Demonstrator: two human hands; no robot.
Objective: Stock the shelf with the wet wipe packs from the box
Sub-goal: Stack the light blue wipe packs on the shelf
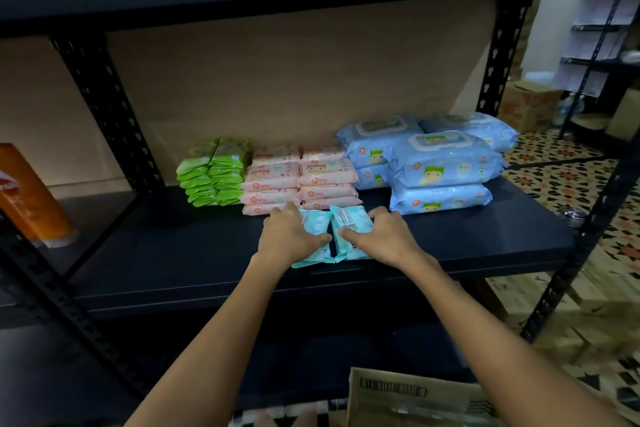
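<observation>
Two small teal wet wipe packs lie side by side near the front of the dark shelf board [156, 253]. My left hand [289, 236] grips the left teal pack [313, 224], fingers over its far end and thumb on top. My right hand [382, 236] grips the right teal pack [348, 218] the same way. Behind them stand green packs [214, 172], pink packs [301, 177] and large blue packs [440, 166] in stacks. The cardboard box [408, 399] shows at the bottom edge, below the shelf.
An orange bottle [31, 191] lies on the neighbouring shelf at the left. Black perforated uprights [104, 107] frame the bay, and another shelf board runs overhead. Patterned floor tiles, cartons and a second rack [595, 55] are at the right.
</observation>
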